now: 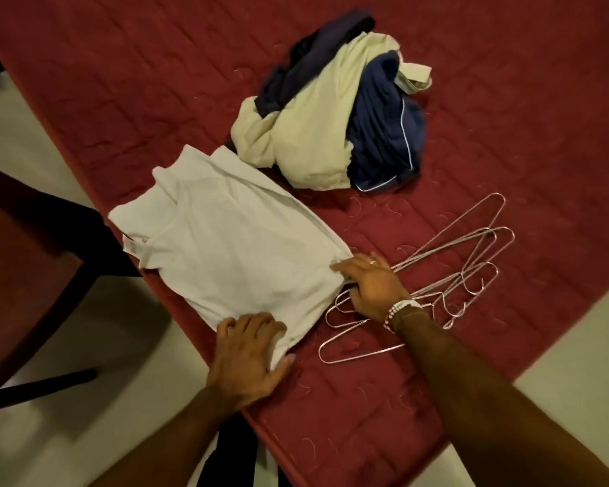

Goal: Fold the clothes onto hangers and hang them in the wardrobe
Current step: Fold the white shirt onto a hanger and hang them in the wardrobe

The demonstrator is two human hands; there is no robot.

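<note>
A white shirt (232,240) lies folded on the red quilted mattress (471,170). My left hand (247,349) grips the shirt's near corner, thumb under the hem. My right hand (370,284) pinches the shirt's right edge, its fingers curled over the cloth, and it lies on top of several pink wire hangers (464,275) spread to the right of the shirt. Behind the shirt sits a heap of clothes (334,114): a cream garment tangled with dark blue ones.
The mattress edge runs diagonally from top left to bottom centre, with pale floor (102,398) beyond it. A dark wooden chair (25,268) stands at the left, close to the shirt. More pale floor shows at the right.
</note>
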